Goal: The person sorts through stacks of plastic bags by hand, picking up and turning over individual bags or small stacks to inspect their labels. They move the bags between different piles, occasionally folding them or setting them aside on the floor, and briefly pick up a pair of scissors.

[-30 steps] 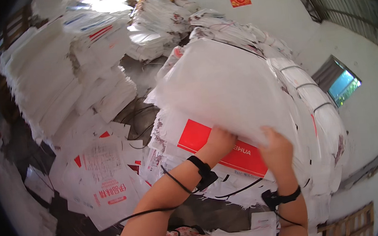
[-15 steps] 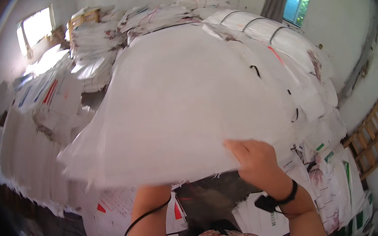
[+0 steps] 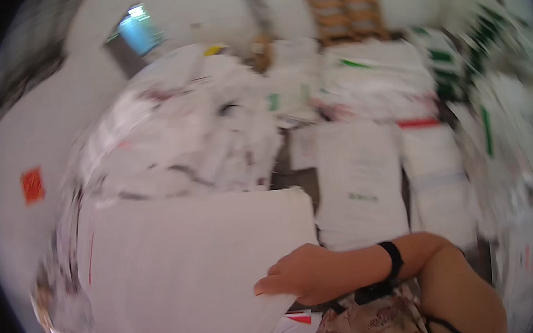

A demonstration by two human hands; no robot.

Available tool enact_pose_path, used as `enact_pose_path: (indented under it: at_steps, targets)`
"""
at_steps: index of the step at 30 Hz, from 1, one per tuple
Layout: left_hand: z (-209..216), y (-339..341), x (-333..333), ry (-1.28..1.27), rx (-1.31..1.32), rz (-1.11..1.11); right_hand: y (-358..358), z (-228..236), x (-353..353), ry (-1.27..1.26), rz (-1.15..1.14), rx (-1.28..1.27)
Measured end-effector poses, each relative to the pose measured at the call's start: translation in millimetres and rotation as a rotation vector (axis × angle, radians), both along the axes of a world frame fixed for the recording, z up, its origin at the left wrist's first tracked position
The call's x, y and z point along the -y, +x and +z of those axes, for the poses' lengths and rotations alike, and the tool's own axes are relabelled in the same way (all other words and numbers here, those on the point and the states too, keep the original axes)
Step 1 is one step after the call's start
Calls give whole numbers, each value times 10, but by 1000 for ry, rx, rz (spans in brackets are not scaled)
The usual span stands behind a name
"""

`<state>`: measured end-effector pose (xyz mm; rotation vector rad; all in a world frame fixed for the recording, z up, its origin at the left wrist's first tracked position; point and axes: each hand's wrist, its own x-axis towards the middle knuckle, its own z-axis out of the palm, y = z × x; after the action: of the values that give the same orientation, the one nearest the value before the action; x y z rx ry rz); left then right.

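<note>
A large white woven sack (image 3: 179, 266) stretches over the lower left, its surface smooth and plain. My right hand (image 3: 304, 276) is closed on the sack's right edge, the thumb lying on top and the other fingers partly hidden. A black band circles that wrist. My left hand is out of view. Beyond the sack's far edge rises a big heap of white sacks (image 3: 165, 131), smeared by motion.
Stacks of flat white sacks (image 3: 359, 183) lie right of the held sack, one with green print. A further white pile (image 3: 438, 194) has a red stripe. A wooden pallet (image 3: 343, 2) leans against the far wall. More sacks (image 3: 521, 120) crowd the right side.
The view has swung to the right, bringing the flat stacks and pallet into the middle. My left forearm has left the picture. My right hand still holds the white sack's edge.
</note>
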<state>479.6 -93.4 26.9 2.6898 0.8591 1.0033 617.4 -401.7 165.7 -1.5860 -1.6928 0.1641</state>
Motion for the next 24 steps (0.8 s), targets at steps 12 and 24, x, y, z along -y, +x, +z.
enact_pose_path:
  at_steps: [12, 24]
  targets:
    - [-678, 1714, 1732, -174, -520, -599, 517, -153, 2354, 118, -382, -235]
    - [-1686, 2184, 2268, -258, -948, -780, -110, -15, 3763, 52, -887, -75]
